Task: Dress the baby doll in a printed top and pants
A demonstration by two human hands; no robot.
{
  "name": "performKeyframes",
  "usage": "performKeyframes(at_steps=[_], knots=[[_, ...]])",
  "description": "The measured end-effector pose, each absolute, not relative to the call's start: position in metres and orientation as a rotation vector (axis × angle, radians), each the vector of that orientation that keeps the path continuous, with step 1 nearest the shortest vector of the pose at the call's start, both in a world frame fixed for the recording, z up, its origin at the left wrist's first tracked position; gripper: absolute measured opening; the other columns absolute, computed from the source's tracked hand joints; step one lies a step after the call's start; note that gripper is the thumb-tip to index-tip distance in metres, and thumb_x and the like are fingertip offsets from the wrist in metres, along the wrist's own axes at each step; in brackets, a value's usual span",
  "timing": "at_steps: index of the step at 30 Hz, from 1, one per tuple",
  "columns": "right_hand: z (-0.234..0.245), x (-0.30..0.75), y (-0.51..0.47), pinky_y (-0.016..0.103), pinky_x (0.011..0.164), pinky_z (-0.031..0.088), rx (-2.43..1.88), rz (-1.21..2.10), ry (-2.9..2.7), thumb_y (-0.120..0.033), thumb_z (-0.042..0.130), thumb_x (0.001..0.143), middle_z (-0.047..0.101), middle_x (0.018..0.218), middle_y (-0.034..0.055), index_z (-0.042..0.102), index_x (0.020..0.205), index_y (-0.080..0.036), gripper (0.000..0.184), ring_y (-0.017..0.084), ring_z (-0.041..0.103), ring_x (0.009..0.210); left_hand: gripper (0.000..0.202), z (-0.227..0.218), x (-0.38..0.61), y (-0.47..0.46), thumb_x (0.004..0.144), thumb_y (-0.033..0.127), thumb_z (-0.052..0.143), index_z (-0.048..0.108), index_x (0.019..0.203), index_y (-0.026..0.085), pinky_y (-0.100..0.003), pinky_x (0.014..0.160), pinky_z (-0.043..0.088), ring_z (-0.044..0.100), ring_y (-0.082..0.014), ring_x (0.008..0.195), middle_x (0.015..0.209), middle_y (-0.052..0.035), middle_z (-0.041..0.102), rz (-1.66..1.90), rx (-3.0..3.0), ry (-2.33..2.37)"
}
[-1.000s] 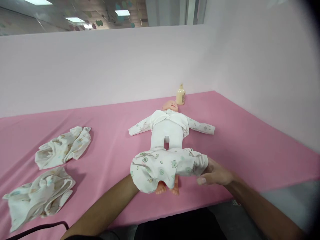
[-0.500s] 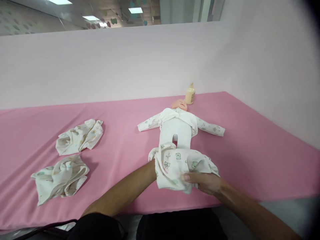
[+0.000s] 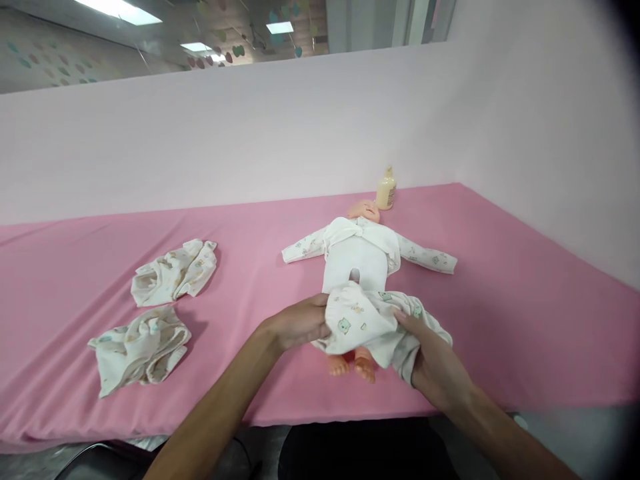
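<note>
A baby doll (image 3: 355, 260) lies face up on the pink-covered table, head away from me. It wears a white top with printed sleeves spread out to both sides, the front bunched up at the chest. White baby pants (image 3: 365, 317) printed with green bears are gathered over its legs, and both bare feet (image 3: 364, 363) stick out below them. My left hand (image 3: 303, 323) grips the pants' left edge, its fingertips partly hidden by the cloth. On the right side, my right hand (image 3: 433, 357) is closed on the bunched fabric, thumb on top.
Two crumpled printed baby garments, an upper one (image 3: 175, 272) and a lower one (image 3: 143, 350), lie on the pink table cover (image 3: 240, 280) to the left. A cream pump bottle (image 3: 386, 190) stands beyond the doll's head, near the white wall (image 3: 250, 140).
My left hand has come out from inside the pants and now holds their left edge. The cloth has shifted, uncovering the doll's feet. My right hand keeps hold of the fabric.
</note>
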State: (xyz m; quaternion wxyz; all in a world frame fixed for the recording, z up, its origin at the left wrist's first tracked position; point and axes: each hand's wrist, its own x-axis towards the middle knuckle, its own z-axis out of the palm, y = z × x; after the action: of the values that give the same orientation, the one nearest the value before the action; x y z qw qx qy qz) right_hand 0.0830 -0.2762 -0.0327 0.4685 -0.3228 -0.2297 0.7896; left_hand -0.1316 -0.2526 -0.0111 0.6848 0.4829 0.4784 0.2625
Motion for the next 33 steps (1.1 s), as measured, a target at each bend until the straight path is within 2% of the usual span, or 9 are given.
performKeyframes(at_steps=[3,8,11,16,19,23,29,31,33], knots=[[-0.033,0.081,-0.278,0.035,0.087,0.055,-0.785,1.944,-0.472,-0.034,0.074,0.081,0.072,0.111,0.0047,0.066,0.123,-0.026,0.043,0.023,0.066,0.105,0.031,0.003,-0.142,-0.275,0.089,0.046,0.058,0.062,0.084,0.016,-0.024,0.072,0.043,0.05,-0.0099,0.07,0.075,-0.0007,0.057,0.785,1.189,1.087],[-0.039,0.07,-0.287,0.037,0.088,0.054,-0.676,2.023,-0.52,-0.036,0.074,0.08,0.072,0.11,0.0065,0.058,0.133,-0.026,0.056,0.024,0.068,0.101,0.032,0.011,-0.13,-0.303,0.095,0.045,0.051,0.055,0.079,0.018,-0.025,0.067,0.039,0.047,-0.0115,0.073,0.078,0.0005,0.053,0.815,1.672,1.337],[-0.037,0.063,-0.293,0.036,0.088,0.053,-0.605,2.081,-0.554,-0.033,0.077,0.078,0.072,0.108,0.0056,0.058,0.133,-0.026,0.058,0.022,0.067,0.098,0.031,0.011,-0.114,-0.312,0.099,0.036,0.045,0.052,0.075,0.017,-0.029,0.07,0.039,0.048,-0.0135,0.076,0.08,-0.0012,0.054,0.697,2.192,1.405],[-0.026,0.059,-0.297,0.032,0.086,0.052,-0.675,2.128,-0.588,-0.024,0.079,0.076,0.072,0.105,0.0052,0.064,0.125,-0.021,0.051,0.02,0.066,0.096,0.022,0.01,-0.105,-0.324,0.098,0.017,0.041,0.06,0.087,0.019,-0.037,0.077,0.039,0.051,-0.0204,0.088,0.09,-0.0059,0.06,0.481,2.717,1.376],[-0.026,0.058,-0.297,0.033,0.083,0.052,-0.702,2.111,-0.566,-0.025,0.077,0.078,0.071,0.104,0.0065,0.067,0.117,-0.018,0.041,0.02,0.066,0.093,0.022,0.014,-0.111,-0.327,0.099,0.028,0.043,0.06,0.087,0.019,-0.037,0.081,0.041,0.053,-0.0198,0.089,0.091,-0.0049,0.061,0.515,2.54,1.417],[-0.032,0.053,-0.297,0.034,0.083,0.054,-0.666,2.019,-0.474,-0.028,0.076,0.079,0.071,0.107,0.0058,0.069,0.109,-0.02,0.032,0.021,0.067,0.095,0.029,0.026,-0.125,-0.308,0.098,0.043,0.045,0.064,0.091,0.022,-0.03,0.078,0.046,0.059,-0.0164,0.087,0.096,-0.0024,0.066,0.586,1.92,1.375],[-0.035,0.045,-0.308,0.036,0.084,0.055,-0.652,1.963,-0.373,-0.03,0.075,0.079,0.07,0.102,0.0066,0.069,0.094,-0.018,0.02,0.023,0.065,0.098,0.031,0.017,-0.123,-0.239,0.09,0.042,0.059,0.065,0.101,0.013,-0.034,0.093,0.048,0.063,-0.0182,0.097,0.107,-0.0111,0.067,0.831,1.235,1.144],[-0.033,0.044,-0.316,0.036,0.086,0.054,-0.659,1.957,-0.339,-0.028,0.077,0.077,0.069,0.097,0.005,0.069,0.09,-0.02,0.018,0.021,0.065,0.096,0.034,0.01,-0.115,-0.22,0.086,0.043,0.063,0.065,0.099,0.012,-0.033,0.091,0.048,0.062,-0.0183,0.097,0.11,-0.0128,0.066,0.767,1.178,1.158],[-0.03,0.043,-0.322,0.035,0.089,0.053,-0.682,1.977,-0.314,-0.026,0.079,0.075,0.068,0.089,0.0043,0.069,0.086,-0.019,0.016,0.02,0.065,0.091,0.034,0.007,-0.107,-0.208,0.081,0.046,0.067,0.065,0.088,0.013,-0.032,0.084,0.048,0.061,-0.0173,0.088,0.101,-0.0106,0.066,0.662,1.26,1.265]])
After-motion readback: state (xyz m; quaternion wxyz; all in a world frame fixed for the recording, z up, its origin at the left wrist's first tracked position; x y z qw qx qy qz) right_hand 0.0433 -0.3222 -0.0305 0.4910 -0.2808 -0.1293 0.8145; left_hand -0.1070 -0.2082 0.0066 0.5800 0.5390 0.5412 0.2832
